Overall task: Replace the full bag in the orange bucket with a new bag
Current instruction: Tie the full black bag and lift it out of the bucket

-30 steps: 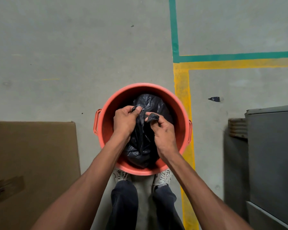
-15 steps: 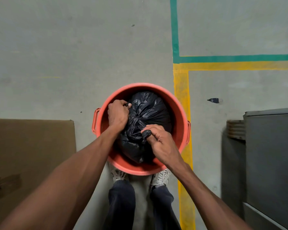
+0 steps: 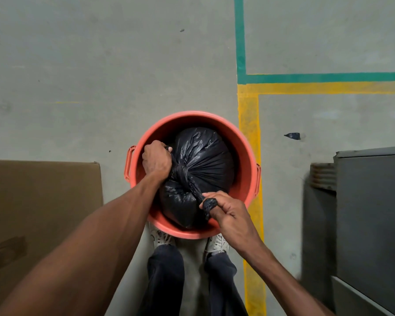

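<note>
Item: orange bucket [image 3: 242, 142], round, standing on a grey concrete floor [image 3: 89, 65] directly in front of the person's shoes, a handle at each side. Contents: one full black bag [image 3: 203, 153], resting inside the bucket and filling most of the opening, its neck gathered into a knot [image 3: 180, 173] near the left of centre. Left hand [image 3: 156, 159]: fist pressed together around one tail of the neck, against the bag's left shoulder and inside the rim. Right hand [image 3: 226, 207]: grip pinching the other tail, a twisted strand wound over the fingers, drawn toward the near rim. Status, as judged: the bag is being tied off; the knot looks formed and is likely being cinched. Outstanding: lifting the bag out, setting it aside, fitting a new bag; no new bag is in view. Surroundings: brown cardboard sheet [image 3: 39, 201] flat on the floor just beside the bucket's left; grey metal cabinet [image 3: 372, 213] to the right, well apart; yellow floor stripe [image 3: 249, 133] touching the bucket's right edge in view, a green stripe [image 3: 240, 42] beyond it. Clearance: open floor beyond and to the far left of the bucket; straight up appears unobstructed, though the bag sits close to the bucket's walls.
</note>
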